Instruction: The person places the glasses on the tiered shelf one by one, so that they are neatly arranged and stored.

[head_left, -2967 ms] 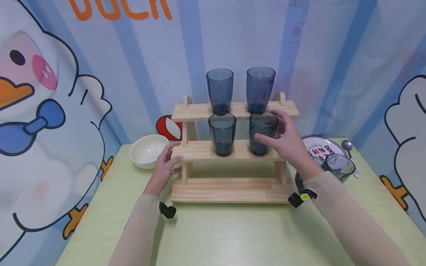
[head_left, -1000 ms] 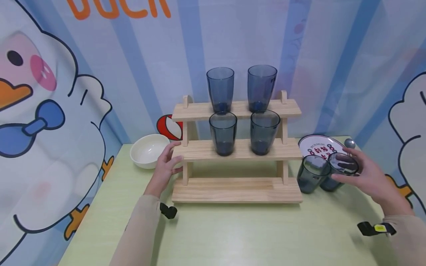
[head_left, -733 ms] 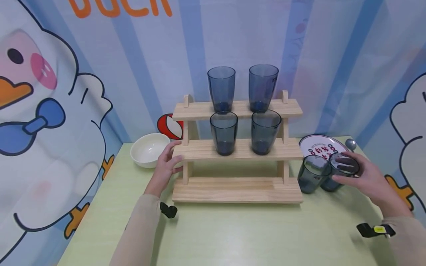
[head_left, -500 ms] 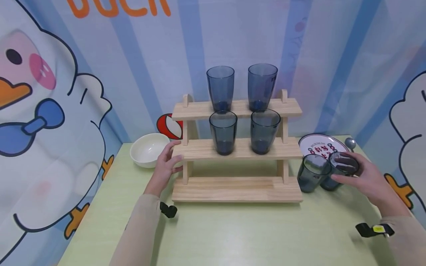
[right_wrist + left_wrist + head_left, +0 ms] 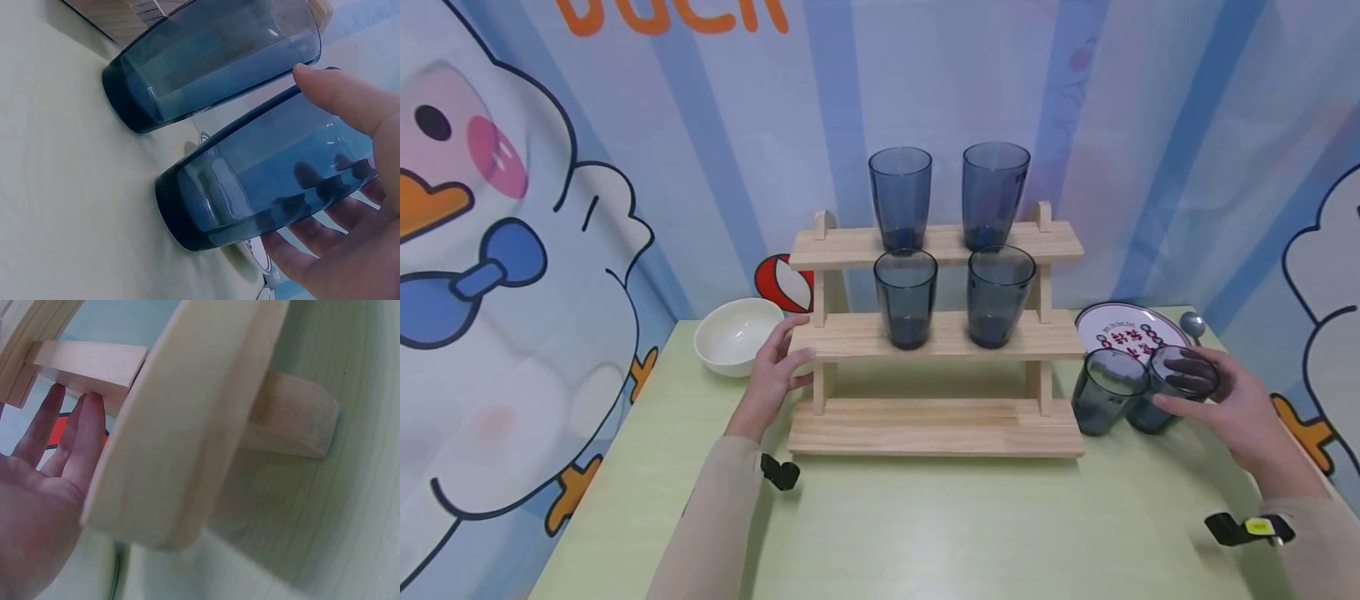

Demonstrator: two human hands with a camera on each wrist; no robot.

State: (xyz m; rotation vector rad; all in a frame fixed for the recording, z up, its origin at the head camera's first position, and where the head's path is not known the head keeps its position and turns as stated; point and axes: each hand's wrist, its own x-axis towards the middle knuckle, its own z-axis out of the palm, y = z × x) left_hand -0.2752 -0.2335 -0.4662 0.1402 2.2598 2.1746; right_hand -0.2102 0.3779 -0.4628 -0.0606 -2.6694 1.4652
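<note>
My right hand (image 5: pixel 1243 412) grips a blue-tinted drinking glass (image 5: pixel 1167 385) to the right of the wooden rack, its thumb on the near side by the rim. In the right wrist view, the fingers (image 5: pixel 306 234) pass around the opposite side of that glass, whose base is at the tabletop. A matching glass (image 5: pixel 1107 396) stands close on its left. My left hand (image 5: pixel 769 375) touches the left end of the three-tier wooden rack (image 5: pixel 936 429). Seen from the left wrist, its fingers (image 5: pixel 87 440) reach straight up to an upright, with the thumb out of view.
Two glasses stand on the top tier, a left one (image 5: pixel 901 196) and a right one (image 5: pixel 996 192); the middle tier bears a left glass (image 5: pixel 905 292) and a right glass (image 5: pixel 998 292). A white bowl (image 5: pixel 726 342), a printed plate (image 5: pixel 1108 321) and a spoon (image 5: pixel 1192 323) lie toward the back.
My right hand has left the right glass on the middle tier and moved right and down to the table glass, which has just shifted slightly right. The left hand stays at the rack.
</note>
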